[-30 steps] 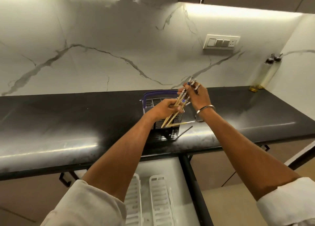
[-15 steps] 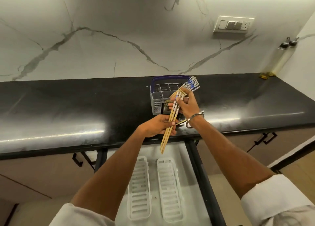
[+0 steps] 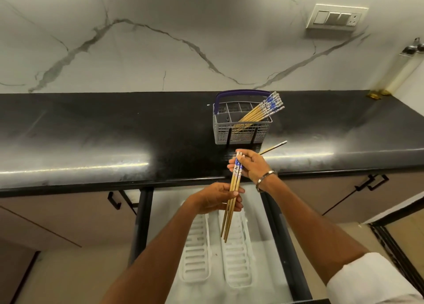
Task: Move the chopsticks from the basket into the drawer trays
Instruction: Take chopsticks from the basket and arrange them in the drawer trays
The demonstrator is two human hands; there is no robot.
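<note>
Both hands hold a small bundle of chopsticks point(image 3: 232, 200) above the open drawer point(image 3: 270, 246). The right hand point(image 3: 251, 167) is closed around the blue-patterned top ends, and the left hand point(image 3: 216, 199) is pinched shut on the bamboo shafts lower down. The tips point down over the right of two white trays point(image 3: 237, 258) lying side by side in the drawer. More chopsticks lean in the grey basket point(image 3: 241, 129) on the black counter point(image 3: 91, 138). One loose chopstick point(image 3: 274, 147) lies on the counter just behind the right hand.
</note>
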